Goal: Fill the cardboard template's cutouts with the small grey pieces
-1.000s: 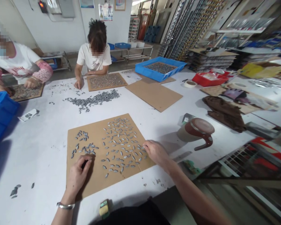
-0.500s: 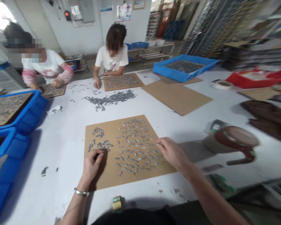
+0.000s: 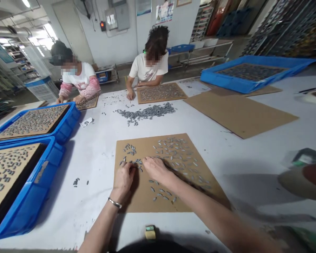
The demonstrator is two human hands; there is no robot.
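Observation:
Small grey leaf-shaped pieces [image 3: 184, 153] lie spread in loose rows over the right part of a brown cardboard sheet [image 3: 143, 204]. A looser cluster of the same pieces [image 3: 131, 150] sits at its upper left. My left hand [image 3: 124, 177] rests over the sheet's left side, its fingers curled into a pinch at the cluster's lower edge. Just to its right, my right hand [image 3: 156, 169] reaches across the sheet with fingers pressed together, pointing at the cluster. Whatever either set of fingertips holds is too small or hidden to make out. My right forearm covers some of the rows.
Blue trays [image 3: 51, 154] with piece-covered boards stand on the left; another blue tray [image 3: 226, 81] is at the back right. Beyond the sheet lies a grey heap of pieces [image 3: 150, 111]. Two co-workers sit across the table. A mug [image 3: 300, 179] stands on the right.
My right hand has moved left from the sheet's right edge to the cluster beside my left hand. My left hand stays near the cluster. The view has turned left.

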